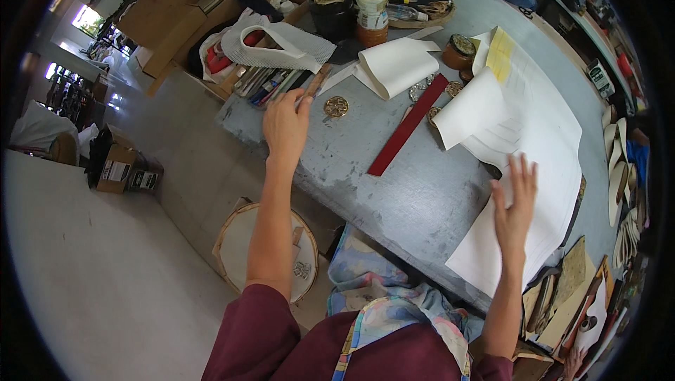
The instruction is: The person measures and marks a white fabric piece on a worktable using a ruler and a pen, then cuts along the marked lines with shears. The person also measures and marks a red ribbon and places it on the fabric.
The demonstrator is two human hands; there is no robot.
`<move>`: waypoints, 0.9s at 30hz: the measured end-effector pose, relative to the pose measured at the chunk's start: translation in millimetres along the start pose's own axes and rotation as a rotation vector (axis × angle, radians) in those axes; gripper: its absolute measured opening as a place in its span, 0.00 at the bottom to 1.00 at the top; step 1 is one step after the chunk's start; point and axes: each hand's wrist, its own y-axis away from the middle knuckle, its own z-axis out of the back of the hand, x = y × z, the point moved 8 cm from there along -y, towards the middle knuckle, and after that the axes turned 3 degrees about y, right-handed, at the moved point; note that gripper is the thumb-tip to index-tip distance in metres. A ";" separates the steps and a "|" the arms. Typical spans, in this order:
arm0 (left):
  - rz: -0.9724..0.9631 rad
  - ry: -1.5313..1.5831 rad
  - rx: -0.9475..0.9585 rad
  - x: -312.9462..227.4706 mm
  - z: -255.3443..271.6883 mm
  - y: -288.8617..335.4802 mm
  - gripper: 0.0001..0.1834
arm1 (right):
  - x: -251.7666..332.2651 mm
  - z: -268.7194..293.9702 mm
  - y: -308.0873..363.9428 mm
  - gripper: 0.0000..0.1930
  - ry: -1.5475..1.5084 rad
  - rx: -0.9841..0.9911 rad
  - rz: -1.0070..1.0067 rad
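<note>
At three o'clock, the right hand (517, 201) is spreading its fingers over a large white sheet (552, 145), its grip released; blur is hiding whether it touches. At eleven, the left hand (287, 124) is apparently pinching a brown stick (318, 82) in its grip. Between one and two, a brown jar (459, 52) is standing just beside the sheet's far end on the grey desk (337, 163); a careless tug might topple it.

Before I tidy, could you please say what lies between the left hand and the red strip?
The head view shows a round golden piece between left hand and red strip.
</note>
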 end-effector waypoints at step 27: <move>0.171 0.580 0.303 49.6 -14.3 -8.7 0.18 | 185.9 -97.8 12.9 0.29 -0.203 0.087 0.484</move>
